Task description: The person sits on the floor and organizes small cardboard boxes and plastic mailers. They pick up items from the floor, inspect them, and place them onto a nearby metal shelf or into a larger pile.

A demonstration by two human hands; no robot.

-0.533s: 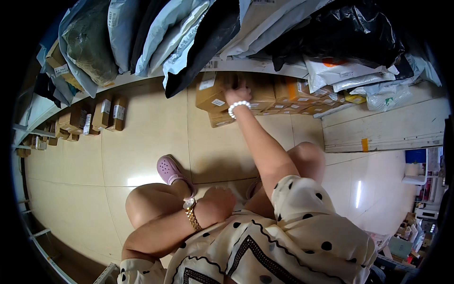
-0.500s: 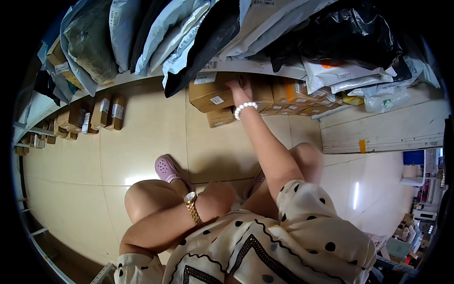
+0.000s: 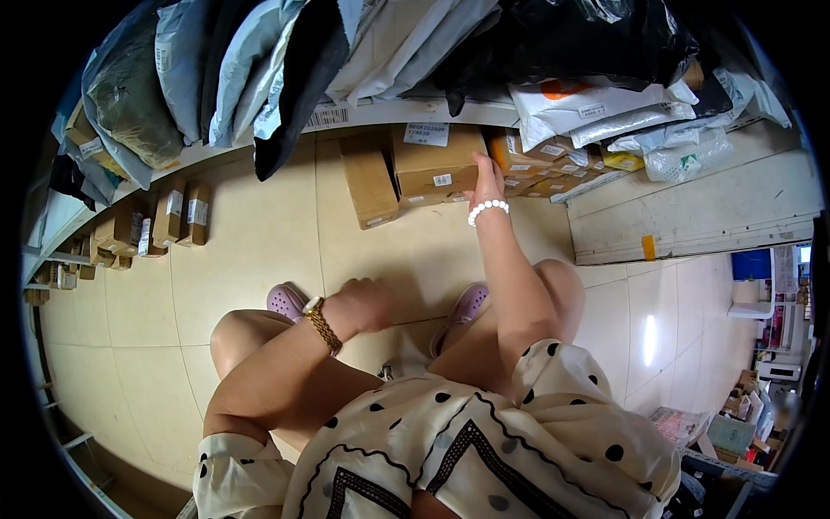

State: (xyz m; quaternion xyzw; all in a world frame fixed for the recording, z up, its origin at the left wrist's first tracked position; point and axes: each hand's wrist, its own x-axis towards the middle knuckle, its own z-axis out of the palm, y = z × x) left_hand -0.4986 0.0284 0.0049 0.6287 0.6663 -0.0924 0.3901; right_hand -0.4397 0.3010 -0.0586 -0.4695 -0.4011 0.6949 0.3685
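Observation:
A large brown cardboard box (image 3: pixel 437 169) with labels sits on the floor below the shelf edge. My right hand (image 3: pixel 487 182), a white bead bracelet at its wrist, grips the box's right front corner; part of the fingers is hidden against its side. Close to the left side of this box is a narrower cardboard box (image 3: pixel 367 186). My left hand (image 3: pixel 367 303), with a gold watch at the wrist, hovers over the floor between my knees, apart from the boxes. Motion blur smears its fingers.
Above the boxes runs a shelf (image 3: pixel 367 114) packed with grey, white and black mailer bags (image 3: pixel 294 86). More cardboard boxes (image 3: pixel 553 169) are stacked at the right, by a pale panel (image 3: pixel 692 212). Several small boxes (image 3: pixel 181 212) stand at the left.
The large box has shifted right with my right hand at its corner, and the narrower box now shows at its left. My left hand has moved forward and left. The view has shifted too.

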